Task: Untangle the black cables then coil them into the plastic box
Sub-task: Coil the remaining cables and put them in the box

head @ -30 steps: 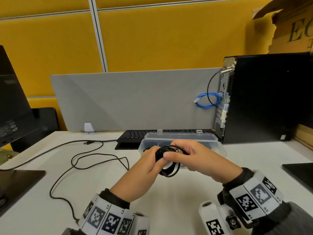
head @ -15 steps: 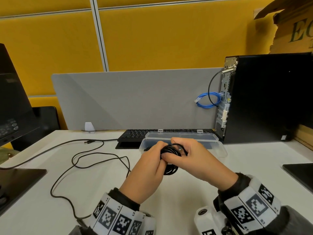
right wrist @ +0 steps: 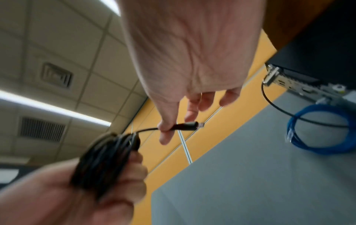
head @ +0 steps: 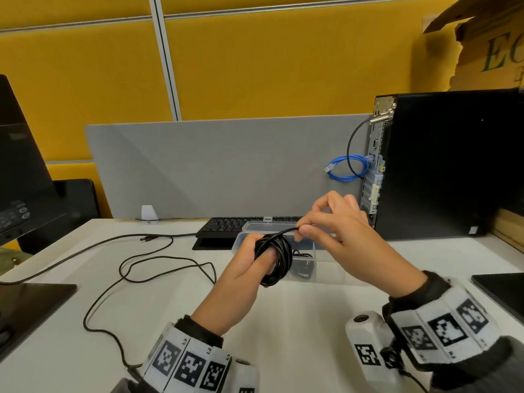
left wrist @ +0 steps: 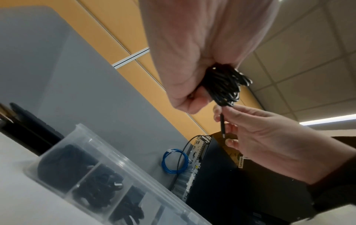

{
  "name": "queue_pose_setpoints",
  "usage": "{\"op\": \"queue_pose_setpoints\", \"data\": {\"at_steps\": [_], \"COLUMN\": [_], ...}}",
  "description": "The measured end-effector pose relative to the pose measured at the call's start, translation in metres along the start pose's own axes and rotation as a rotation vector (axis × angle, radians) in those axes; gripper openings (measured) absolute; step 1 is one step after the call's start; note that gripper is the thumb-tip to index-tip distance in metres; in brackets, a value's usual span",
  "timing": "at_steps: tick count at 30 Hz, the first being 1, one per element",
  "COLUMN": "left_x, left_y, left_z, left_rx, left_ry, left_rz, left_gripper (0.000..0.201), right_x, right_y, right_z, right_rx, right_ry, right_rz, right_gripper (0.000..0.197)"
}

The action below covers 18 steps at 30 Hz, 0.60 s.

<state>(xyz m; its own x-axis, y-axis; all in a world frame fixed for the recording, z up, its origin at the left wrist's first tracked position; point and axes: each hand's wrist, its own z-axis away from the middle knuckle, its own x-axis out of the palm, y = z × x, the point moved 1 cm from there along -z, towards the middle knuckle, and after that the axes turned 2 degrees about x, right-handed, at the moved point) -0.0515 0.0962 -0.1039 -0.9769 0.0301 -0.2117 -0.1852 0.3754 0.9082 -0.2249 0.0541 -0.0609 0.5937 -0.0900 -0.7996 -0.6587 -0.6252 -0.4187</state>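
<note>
My left hand point(head: 249, 259) grips a tight coil of black cable point(head: 276, 258), held above the desk in front of the clear plastic box point(head: 329, 268). From the coil a short free end runs up to my right hand point(head: 300, 232), which pinches it between thumb and forefinger. In the right wrist view the pinched end is a black plug point(right wrist: 185, 127) and the coil point(right wrist: 104, 159) sits in the left fist. The left wrist view shows the coil point(left wrist: 223, 86) and the box point(left wrist: 108, 179) with black cables lying in its compartments. A second black cable point(head: 147, 268) lies loose on the desk at left.
A black keyboard point(head: 226, 225) lies behind the box. A black computer tower point(head: 453, 165) stands at right with a blue cable loop point(head: 346, 171) at its back. Monitors stand at the left edge point(head: 19, 171), and a dark pad point(head: 502, 290) lies at right.
My right hand has lifted off the coil and pulled the cable's free end up and to the right. The left hand keeps its grip on the coil.
</note>
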Motion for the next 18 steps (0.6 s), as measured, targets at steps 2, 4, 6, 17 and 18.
{"op": "queue_pose_setpoints", "data": {"at_steps": [2, 4, 6, 17, 18], "left_x": [0.004, 0.007, 0.008, 0.002, 0.003], "left_y": [-0.001, -0.001, 0.0, -0.005, -0.004], "left_z": [0.0, -0.002, -0.003, -0.001, -0.001], "left_rx": [-0.08, -0.108, -0.096, -0.011, -0.007], "left_ry": [-0.022, -0.02, -0.002, 0.03, 0.02], "left_rz": [0.145, 0.263, 0.221, -0.052, -0.061], "left_gripper": [0.026, 0.031, 0.036, 0.016, 0.017], "right_x": [0.008, 0.019, 0.027, 0.044, 0.047], "right_y": [-0.001, -0.003, -0.007, -0.009, -0.01], "right_z": [-0.002, -0.003, -0.004, 0.0, 0.0], "right_rx": [0.009, 0.051, 0.139, 0.402, 0.427], "right_ry": [0.091, 0.153, 0.113, -0.167, -0.193], "right_rz": [-0.05, -0.352, -0.709, -1.325, -1.368], "right_gripper": [0.017, 0.014, 0.013, 0.022, 0.023]}}
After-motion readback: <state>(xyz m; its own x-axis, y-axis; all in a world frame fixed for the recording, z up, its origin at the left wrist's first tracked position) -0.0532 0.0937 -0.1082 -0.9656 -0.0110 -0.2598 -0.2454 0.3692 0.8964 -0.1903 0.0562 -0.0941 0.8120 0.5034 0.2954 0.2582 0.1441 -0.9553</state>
